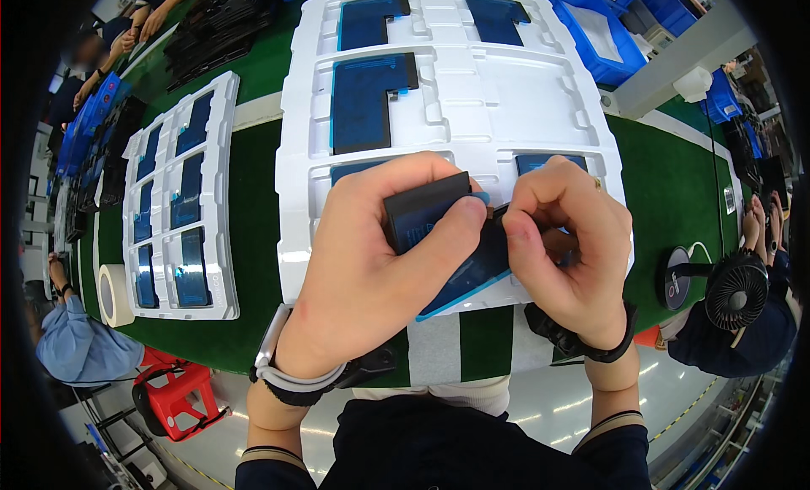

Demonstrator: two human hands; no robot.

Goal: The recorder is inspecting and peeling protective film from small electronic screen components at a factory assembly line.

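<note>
My left hand (354, 271) is closed around a flat, L-shaped dark piece (468, 271) covered in blue film, its thumb lying across the face near the inner corner. My right hand (569, 245) pinches at the piece's right edge, close to a small brownish tab; what sits between these fingertips is hidden. Below both hands lies a large white moulded tray (540, 98). Similar L-shaped pieces (361, 102) rest in several of its pockets, and one pocket at the right is bare. Another such piece (548, 164) shows partly behind my right hand.
A smaller white tray (221, 195) with several blue-filmed pieces stands left on the green table, beside a tape roll (114, 294). Blue bins (603, 43) and a post (675, 56) are at the far right. A black fan (737, 294) stands right. Other people work around.
</note>
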